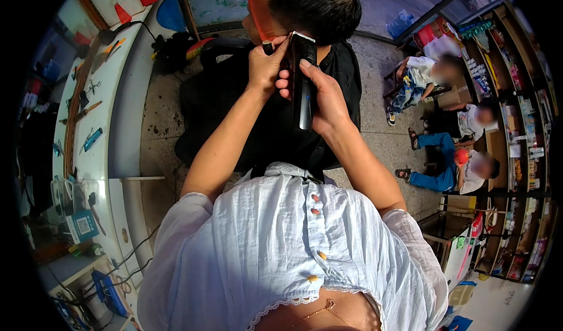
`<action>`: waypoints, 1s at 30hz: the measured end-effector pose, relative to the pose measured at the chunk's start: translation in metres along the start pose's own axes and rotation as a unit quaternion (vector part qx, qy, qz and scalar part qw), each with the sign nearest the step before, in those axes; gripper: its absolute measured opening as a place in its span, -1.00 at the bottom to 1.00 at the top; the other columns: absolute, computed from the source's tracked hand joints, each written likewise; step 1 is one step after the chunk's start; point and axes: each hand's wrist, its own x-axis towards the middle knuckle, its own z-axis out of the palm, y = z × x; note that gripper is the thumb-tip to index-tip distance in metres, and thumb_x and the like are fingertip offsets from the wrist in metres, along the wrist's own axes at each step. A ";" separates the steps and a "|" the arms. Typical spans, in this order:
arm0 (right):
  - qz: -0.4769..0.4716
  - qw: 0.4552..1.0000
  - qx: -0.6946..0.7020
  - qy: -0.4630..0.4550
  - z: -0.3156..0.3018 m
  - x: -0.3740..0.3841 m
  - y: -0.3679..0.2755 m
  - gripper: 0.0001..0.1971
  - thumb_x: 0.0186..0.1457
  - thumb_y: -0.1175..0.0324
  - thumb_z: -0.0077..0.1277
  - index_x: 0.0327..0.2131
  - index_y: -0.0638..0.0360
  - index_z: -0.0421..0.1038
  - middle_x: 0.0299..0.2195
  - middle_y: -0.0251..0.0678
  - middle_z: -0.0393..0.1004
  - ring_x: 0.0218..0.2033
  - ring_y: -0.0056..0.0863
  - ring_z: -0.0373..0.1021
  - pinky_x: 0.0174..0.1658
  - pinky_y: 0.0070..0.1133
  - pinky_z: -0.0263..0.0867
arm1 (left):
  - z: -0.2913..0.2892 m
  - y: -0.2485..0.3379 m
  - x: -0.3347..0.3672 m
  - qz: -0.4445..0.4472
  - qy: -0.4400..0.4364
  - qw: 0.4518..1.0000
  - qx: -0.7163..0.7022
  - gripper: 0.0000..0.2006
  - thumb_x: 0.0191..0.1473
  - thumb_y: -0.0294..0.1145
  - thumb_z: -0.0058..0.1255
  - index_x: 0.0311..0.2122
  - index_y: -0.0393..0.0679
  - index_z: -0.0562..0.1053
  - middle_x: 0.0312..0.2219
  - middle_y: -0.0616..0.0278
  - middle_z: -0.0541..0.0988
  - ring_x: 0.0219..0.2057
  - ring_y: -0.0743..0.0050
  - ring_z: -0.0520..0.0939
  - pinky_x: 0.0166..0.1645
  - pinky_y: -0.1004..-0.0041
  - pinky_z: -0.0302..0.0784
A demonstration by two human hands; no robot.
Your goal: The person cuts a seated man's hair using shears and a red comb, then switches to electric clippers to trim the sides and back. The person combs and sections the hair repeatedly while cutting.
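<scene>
A black hair clipper [304,90] with a small blue light is gripped in my right hand [328,99], thumb along its side. Its pale blade end meets the dark short hair [316,8] by the ear of a seated person in a black cape [234,120]. Just to the left, my left hand [265,70] is closed with its fingertips at the ear. Out of it pokes the short dark end of a thing [268,48] whose kind I cannot make out. An orange see-through shield [264,17] covers the front of the person's head.
Along the left runs a white counter [120,55] with scissors [94,86], a teal clipper [92,139] and other tools. Cut hair lies on the floor [161,111]. Several people [422,78] sit at the right before stocked shelves [516,114].
</scene>
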 end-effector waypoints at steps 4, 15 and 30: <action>-0.021 1.000 0.004 0.001 0.002 0.003 0.002 -0.67 0.23 0.23 -0.10 -0.19 0.38 0.38 -0.32 -0.15 0.52 -0.36 -0.42 0.50 -0.25 -0.55 0.47 | -0.002 -0.003 0.002 -0.007 -0.007 1.000 -0.023 -0.80 0.08 -0.26 0.16 -0.32 -0.20 0.57 -0.63 0.49 0.48 -0.67 0.82 0.35 -0.60 0.66 0.22; -0.039 0.999 0.026 -0.015 0.003 0.004 0.009 -0.71 0.24 0.27 -0.11 -0.21 0.39 0.34 -0.29 -0.13 0.51 -0.33 -0.41 0.51 -0.24 -0.54 0.49 | -0.002 -0.007 0.005 0.011 -0.007 1.000 -0.025 -0.83 0.10 -0.29 0.12 -0.42 -0.14 0.50 -0.67 0.42 0.48 -0.75 0.82 0.34 -0.68 0.66 0.20; -0.078 0.996 0.031 -0.007 -0.018 -0.003 0.026 -0.74 0.25 0.18 -0.13 -0.23 0.21 0.27 -0.40 -0.21 0.48 -0.50 -0.53 0.44 -0.48 -0.64 0.41 | 0.002 0.021 0.005 0.147 -0.027 0.981 0.123 -0.81 0.08 -0.34 0.14 -0.44 -0.26 0.55 -0.59 0.43 0.53 -0.58 0.77 0.45 -0.52 0.63 0.30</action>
